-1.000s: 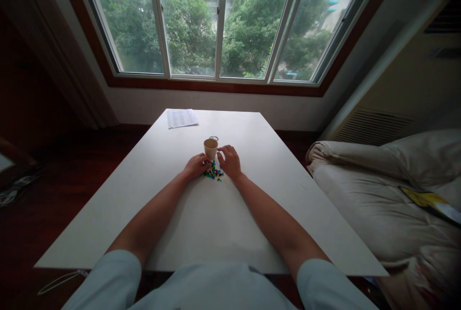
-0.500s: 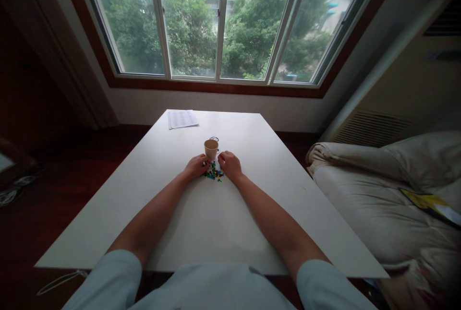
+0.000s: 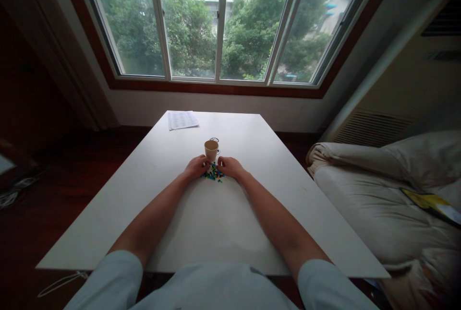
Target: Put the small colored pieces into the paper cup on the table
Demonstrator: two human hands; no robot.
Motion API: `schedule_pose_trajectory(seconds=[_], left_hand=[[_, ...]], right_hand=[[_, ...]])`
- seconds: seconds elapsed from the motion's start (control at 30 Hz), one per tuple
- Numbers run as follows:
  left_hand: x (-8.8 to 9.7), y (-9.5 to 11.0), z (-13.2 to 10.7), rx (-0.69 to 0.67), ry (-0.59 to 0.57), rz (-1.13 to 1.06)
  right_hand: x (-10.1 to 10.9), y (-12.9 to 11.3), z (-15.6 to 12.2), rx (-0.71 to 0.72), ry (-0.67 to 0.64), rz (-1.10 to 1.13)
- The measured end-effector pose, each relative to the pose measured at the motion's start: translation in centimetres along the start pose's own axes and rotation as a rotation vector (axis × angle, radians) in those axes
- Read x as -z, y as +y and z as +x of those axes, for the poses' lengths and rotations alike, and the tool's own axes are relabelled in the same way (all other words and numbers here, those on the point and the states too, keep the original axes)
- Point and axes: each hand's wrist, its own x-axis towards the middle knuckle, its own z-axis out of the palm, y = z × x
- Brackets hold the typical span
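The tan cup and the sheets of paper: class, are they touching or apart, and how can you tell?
Apart. The head view shows bare white tabletop between the tan cup and the sheets of paper.

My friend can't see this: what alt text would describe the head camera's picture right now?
A left hand and a right hand flank small colourful pieces on a white table, with an upright tan cup just beyond. Papers lie near the far left corner; behind, a window shows green trees.
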Motion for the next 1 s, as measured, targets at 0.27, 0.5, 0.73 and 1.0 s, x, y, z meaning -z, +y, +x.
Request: schedule_pose_trajectory(seconds=[0.27,0.5,0.73,1.0], left_hand=[[0.2,0.4,0.0,0.01,0.004,0.047],[0.2,0.5,0.0,0.002,0.018,0.057],[0.1,0.9,0.0,0.049,0.094,0.035],[0.7,1.9,-0.1,0.055,0.242,0.027]], right_hand=[[0.7,0.3,0.0,0.073,-0.075,0.064],[0.3,0.5,0.0,0.088,-0.037,0.057],[-0.5,0.8,0.2,0.059,0.01,0.053],[-0.4,0.2,-0.1,0.011,0.033,0.023]])
